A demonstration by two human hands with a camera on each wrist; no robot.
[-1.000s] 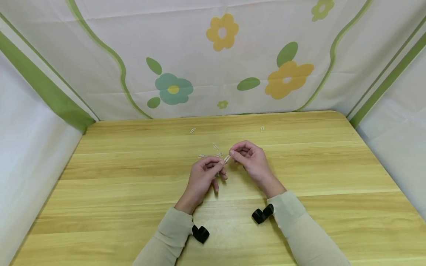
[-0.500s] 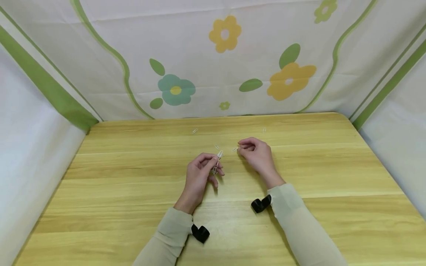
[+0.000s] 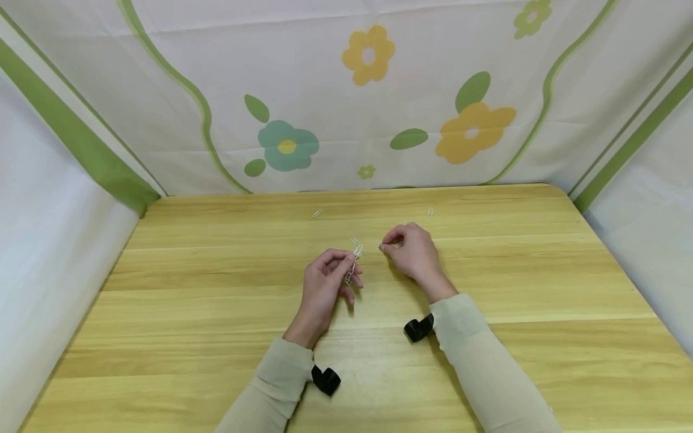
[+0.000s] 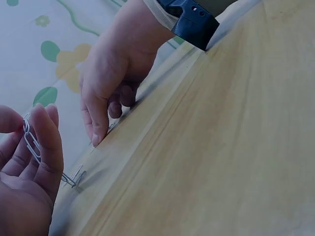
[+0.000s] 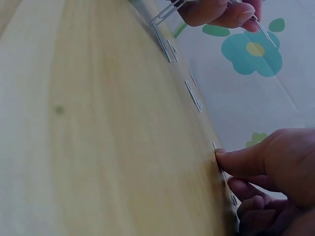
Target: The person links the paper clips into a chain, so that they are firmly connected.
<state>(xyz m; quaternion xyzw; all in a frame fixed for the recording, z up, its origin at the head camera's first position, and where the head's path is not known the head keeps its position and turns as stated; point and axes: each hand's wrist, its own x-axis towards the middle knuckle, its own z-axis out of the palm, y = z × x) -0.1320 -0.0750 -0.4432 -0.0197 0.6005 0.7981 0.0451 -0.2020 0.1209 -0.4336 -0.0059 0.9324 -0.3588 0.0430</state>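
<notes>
My left hand [image 3: 327, 276] pinches a chain of linked white paper clips [image 3: 351, 272] between thumb and index finger. One clip points up past the fingertips, and in the left wrist view the linked clips [image 4: 33, 143] hang down by the fingers. To the right, my right hand [image 3: 412, 252] has thumb and forefinger on a single paper clip [image 3: 378, 245] low at the table top. In the right wrist view the thumb of my right hand [image 5: 280, 169] covers most of that clip. Another loose paper clip [image 3: 354, 240] lies just beyond my left fingertips.
Farther back on the wooden table [image 3: 189, 288] lie a paper clip [image 3: 317, 213] on the left and another paper clip [image 3: 430, 211] on the right. A white flowered cloth [image 3: 346, 120] rises behind the back edge. Black wrist cameras [image 3: 326, 381] sit on both sleeves.
My hands were together at one clip; my right hand has let go and moved right to a loose paper clip. My left hand keeps the chain, now with a clip pointing up.
</notes>
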